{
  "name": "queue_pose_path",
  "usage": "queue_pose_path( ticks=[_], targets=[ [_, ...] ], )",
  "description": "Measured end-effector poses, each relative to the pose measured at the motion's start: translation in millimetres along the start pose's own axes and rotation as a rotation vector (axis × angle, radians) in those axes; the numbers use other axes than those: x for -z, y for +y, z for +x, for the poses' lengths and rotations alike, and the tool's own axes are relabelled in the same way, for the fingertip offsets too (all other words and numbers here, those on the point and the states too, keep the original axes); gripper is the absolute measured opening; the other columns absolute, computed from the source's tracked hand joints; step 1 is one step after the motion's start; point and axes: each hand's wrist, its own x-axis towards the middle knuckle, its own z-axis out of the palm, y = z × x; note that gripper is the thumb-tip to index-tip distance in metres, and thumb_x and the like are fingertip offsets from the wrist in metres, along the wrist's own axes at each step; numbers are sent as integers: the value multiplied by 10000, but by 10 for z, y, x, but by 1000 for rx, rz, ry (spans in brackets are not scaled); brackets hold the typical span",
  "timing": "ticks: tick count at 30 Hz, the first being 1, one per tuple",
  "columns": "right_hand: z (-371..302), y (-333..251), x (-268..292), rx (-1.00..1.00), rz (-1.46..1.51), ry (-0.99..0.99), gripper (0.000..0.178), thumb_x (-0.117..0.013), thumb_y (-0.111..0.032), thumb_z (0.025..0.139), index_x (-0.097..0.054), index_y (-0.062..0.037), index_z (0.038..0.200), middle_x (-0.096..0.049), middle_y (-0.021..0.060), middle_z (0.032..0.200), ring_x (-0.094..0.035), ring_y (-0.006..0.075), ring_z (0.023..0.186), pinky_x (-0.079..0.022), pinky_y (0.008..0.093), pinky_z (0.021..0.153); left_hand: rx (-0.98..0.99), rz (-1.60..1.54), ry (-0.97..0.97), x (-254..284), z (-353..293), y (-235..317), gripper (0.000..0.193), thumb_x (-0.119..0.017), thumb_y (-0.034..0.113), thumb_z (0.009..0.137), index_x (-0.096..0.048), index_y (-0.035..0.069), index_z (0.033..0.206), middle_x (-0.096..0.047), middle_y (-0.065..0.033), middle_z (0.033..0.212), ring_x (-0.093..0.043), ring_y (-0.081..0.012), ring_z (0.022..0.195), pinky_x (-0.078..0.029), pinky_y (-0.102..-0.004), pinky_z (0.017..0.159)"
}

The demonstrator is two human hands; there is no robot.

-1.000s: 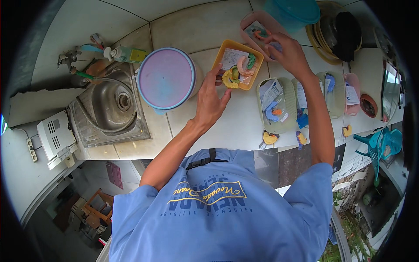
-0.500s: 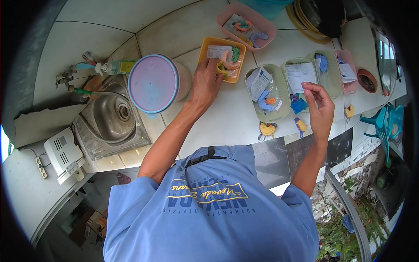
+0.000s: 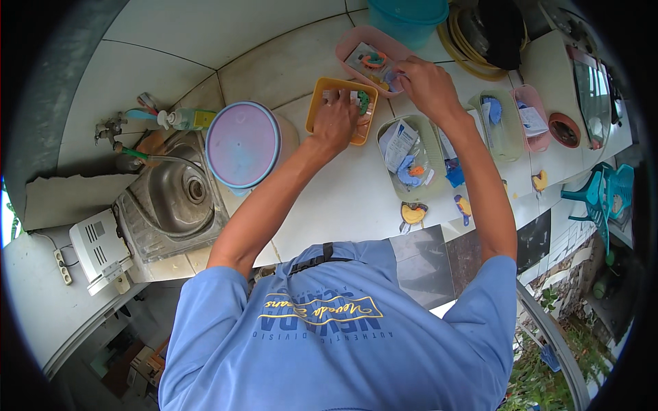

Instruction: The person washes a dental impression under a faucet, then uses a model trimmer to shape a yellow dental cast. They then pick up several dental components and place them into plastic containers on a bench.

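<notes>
My left hand (image 3: pixel 336 122) reaches into a yellow basket (image 3: pixel 317 103), its fingers bent down over the contents and their tips hidden. Beside those fingers lie a green dental impression (image 3: pixel 363 101) and a printed slip. My right hand (image 3: pixel 432 88) is over the right side of a pink basket (image 3: pixel 346 42), thumb and fingers drawn together at a pale purple dental impression (image 3: pixel 392 77). Whether they grip it is hard to see. An orange-and-green impression (image 3: pixel 374 59) rests on a packet in that same basket.
A green basket (image 3: pixel 388 175) holds papers and a blue impression (image 3: pixel 410 171). More baskets stand to the right, partly behind my right arm. Yellow-filled impression trays (image 3: pixel 412 214) lie along the near edge. A lidded tub (image 3: pixel 243 144) and a steel sink (image 3: pixel 185 198) are at left.
My right hand has moved up and left, from above the green baskets to the pink basket. The left hand has shifted slightly and lower within the yellow basket, covering more of its contents.
</notes>
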Motion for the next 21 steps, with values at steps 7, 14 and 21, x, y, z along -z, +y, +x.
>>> queue_pose_path(
  ticks=[7, 14, 21],
  targets=[
    [645, 522, -768, 263, -355, -308, 145, -596, -79, 776, -644, -36, 906, -651, 130, 890, -650, 302, 830, -524, 409, 678, 72, -131, -70, 420, -11, 71, 100, -617, 34, 779, -645, -6, 866, -562, -144, 1024, -540, -319, 1009, -490, -406, 817],
    [667, 466, -663, 360, -371, -235, 73, -625, -69, 730, -669, -51, 786, -686, 125, 820, -680, 281, 818, -545, 387, 642, 315, -681, 189, 975, -518, 165, 122, -669, 20, 778, -604, 9, 880, -600, -126, 1164, -508, -333, 1146, -415, -418, 958],
    [641, -148, 31, 153, -383, 45, 157, -611, -132, 782, -587, -31, 900, -650, 167, 769, -645, 363, 708, -509, 444, 596, 371, -906, 120, 1174, -1519, 297, 115, -658, 26, 791, -574, 8, 868, -625, -121, 1132, -516, -323, 1152, -412, -409, 967]
  ],
)
